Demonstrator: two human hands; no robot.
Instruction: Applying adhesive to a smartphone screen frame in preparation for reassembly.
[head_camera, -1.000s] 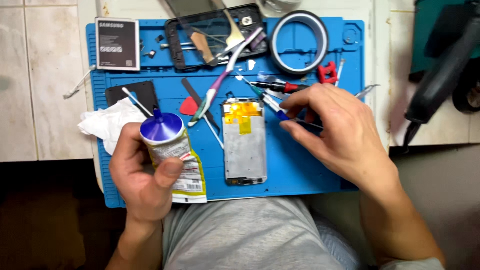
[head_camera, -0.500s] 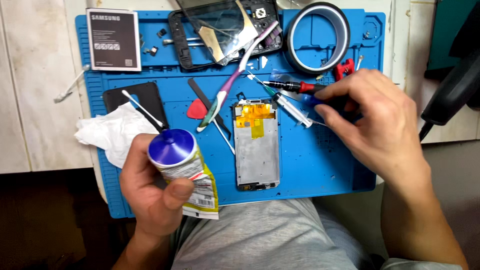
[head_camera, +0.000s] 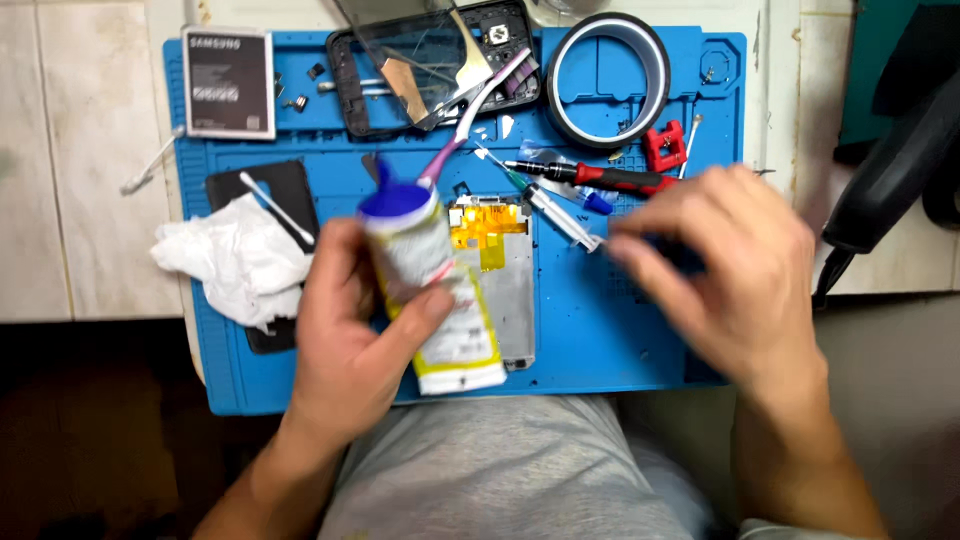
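My left hand (head_camera: 350, 340) grips a yellow-and-white tube with a blue cap (head_camera: 425, 275), tilted, cap toward the far side. It is held over the left edge of an opened phone frame (head_camera: 500, 280), which has an orange flex strip. My right hand (head_camera: 730, 270) is blurred over the right part of the blue work mat (head_camera: 600, 330). Its fingers curl around something small and dark, and its fingertips are near a clear syringe (head_camera: 560, 215). A red-and-black screwdriver (head_camera: 590, 178) lies just beyond.
On the mat lie a tape roll (head_camera: 607, 75), a black phone back with a glass panel and tweezers (head_camera: 430, 65), a battery (head_camera: 228, 82), a crumpled tissue (head_camera: 235, 260) with a cotton swab, and a red clip (head_camera: 663, 147). A black tool (head_camera: 890, 180) rests at the right.
My left hand has raised and tilted the tube further over the phone frame. My right hand has pulled back from the screwdriver area toward me and to the right.
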